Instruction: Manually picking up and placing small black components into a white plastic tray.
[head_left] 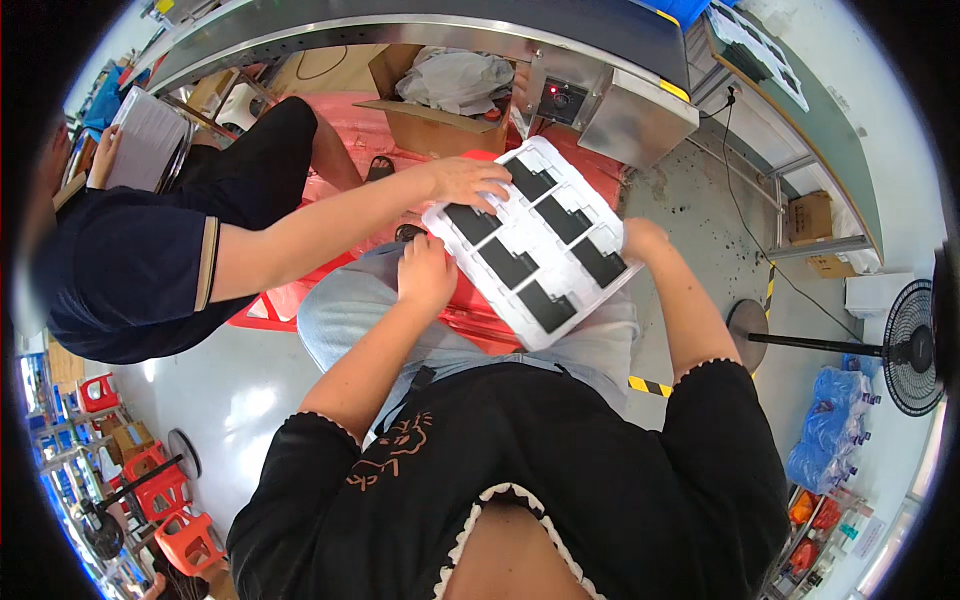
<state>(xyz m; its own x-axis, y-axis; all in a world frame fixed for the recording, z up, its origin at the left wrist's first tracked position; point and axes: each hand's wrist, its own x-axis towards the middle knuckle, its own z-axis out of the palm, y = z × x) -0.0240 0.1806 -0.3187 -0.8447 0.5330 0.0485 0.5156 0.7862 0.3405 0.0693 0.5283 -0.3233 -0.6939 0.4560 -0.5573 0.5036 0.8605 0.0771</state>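
A white moulded plastic tray (507,222) is held tilted above my lap, with several flat black pieces (512,262) lying in its compartments. My left hand (427,274) is closed at the tray's left edge. At the opposite edge my right hand (645,242) grips the rim, its fingertips partly hidden. A co-worker's hand (472,183) reaches in from the left over the tray's upper left corner, fingers on or just above a black piece there. I cannot tell whether that hand touches the piece.
A co-worker (130,250) sits close on my left. Ahead are a conveyor (480,30) with a metal control box (563,98) and a cardboard box (425,130) of clear plastic bags. On the right stand a green-topped bench (800,120) and a black fan (910,345).
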